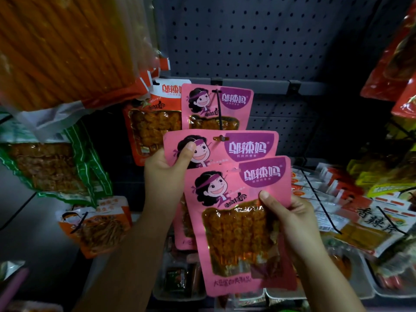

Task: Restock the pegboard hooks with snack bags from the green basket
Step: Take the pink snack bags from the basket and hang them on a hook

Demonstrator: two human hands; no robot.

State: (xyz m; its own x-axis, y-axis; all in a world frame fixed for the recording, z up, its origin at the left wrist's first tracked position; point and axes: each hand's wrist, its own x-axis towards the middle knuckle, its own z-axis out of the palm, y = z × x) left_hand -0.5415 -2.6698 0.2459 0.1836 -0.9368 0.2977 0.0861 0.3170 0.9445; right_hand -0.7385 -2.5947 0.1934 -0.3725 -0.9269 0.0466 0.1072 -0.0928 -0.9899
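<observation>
My left hand pinches the top left corner of a pink snack bag, whose hang hole sits at the tip of a black hook. Another pink bag hangs further back on that hook, against the dark pegboard. My right hand grips the right edge of a third pink bag, held lower and in front, overlapping the second. The green basket is out of view.
Orange snack bags hang left of the pink ones. A large orange pack fills the upper left, green-striped bags below it. Red and yellow packs crowd hooks on the right. Clear trays of snacks sit below.
</observation>
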